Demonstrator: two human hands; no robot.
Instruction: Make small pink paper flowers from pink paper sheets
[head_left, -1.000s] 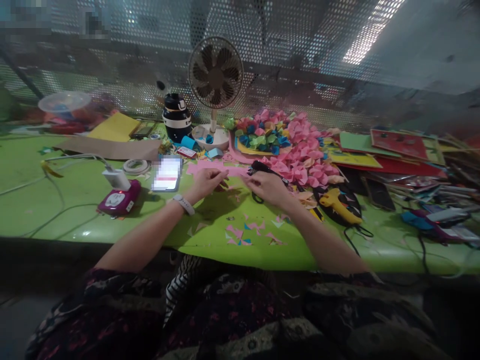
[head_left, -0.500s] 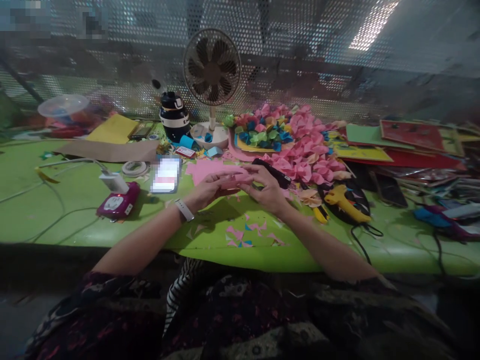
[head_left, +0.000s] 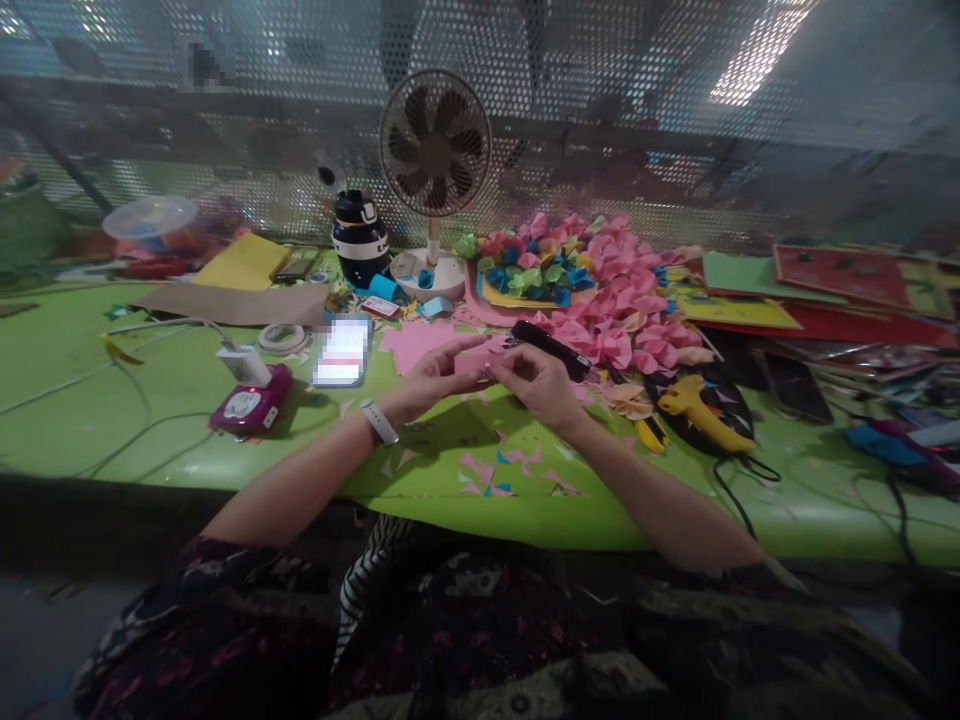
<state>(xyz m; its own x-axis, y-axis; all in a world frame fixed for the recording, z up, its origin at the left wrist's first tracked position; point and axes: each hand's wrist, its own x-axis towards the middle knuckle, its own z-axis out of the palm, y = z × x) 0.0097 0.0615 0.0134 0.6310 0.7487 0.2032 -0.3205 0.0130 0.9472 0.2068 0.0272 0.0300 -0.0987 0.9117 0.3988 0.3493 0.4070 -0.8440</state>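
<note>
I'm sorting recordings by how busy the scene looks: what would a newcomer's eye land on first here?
Probably the big heap of pink paper pieces, right of centre toward the back of the green table. Left of it, the round fan rises above everything else on the table. In front, near the middle, the left hand and right hand hold a small pink paper between them.

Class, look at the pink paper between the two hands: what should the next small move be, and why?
Probably the right hand should make a small fold in the pink paper while the left hand supports it. Both hands already have their fingers on this piece, raised above the table, with the fingertips close together.
</note>
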